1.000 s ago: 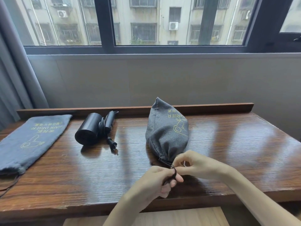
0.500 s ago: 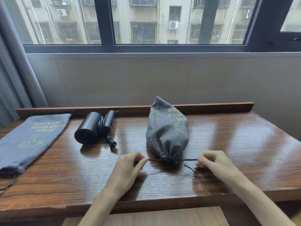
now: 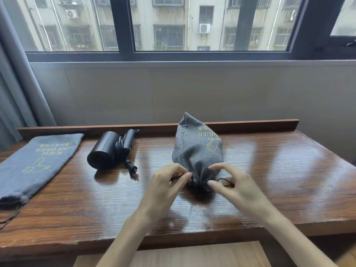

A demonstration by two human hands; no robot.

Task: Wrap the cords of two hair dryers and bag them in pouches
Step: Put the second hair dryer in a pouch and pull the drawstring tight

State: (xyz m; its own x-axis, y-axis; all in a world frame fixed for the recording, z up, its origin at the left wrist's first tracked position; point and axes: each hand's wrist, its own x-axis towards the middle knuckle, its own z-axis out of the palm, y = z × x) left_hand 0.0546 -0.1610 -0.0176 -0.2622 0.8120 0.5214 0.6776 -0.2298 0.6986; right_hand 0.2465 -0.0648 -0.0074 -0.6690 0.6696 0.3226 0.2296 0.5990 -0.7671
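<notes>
Hair dryer pouch held at its cinched neck by both hands

Hair dryers are the matter of the task, and their surroundings are set out from largest downward. A wooden table (image 3: 289,180) with a raised back rail is placed below a wide window (image 3: 192,26), and a grey curtain (image 3: 17,83) is seen at the left edge.

An empty grey pouch (image 3: 36,164) with yellow print is laid flat on the table's left end, its drawstring end nearest the camera. A filled grey pouch (image 3: 196,149), bulging and printed in yellow, is stood near the table's middle, its seamed corner raised toward the back rail and its gathered neck turned toward the camera.

The left hand (image 3: 163,187) is placed at the left side of that neck, its fingers curled, and a black drawstring (image 3: 224,180) appears to be pinched between thumb and fingers, though blur hides the exact contact. The right hand (image 3: 237,185) is held at the neck's right side with thumb and forefinger spread; whether the string loop beneath it is gripped cannot be told.

A black hair dryer (image 3: 104,153) is laid between the two pouches, with its cord (image 3: 120,149) wound about the folded handle and its plug (image 3: 133,168) rested on the table
</notes>
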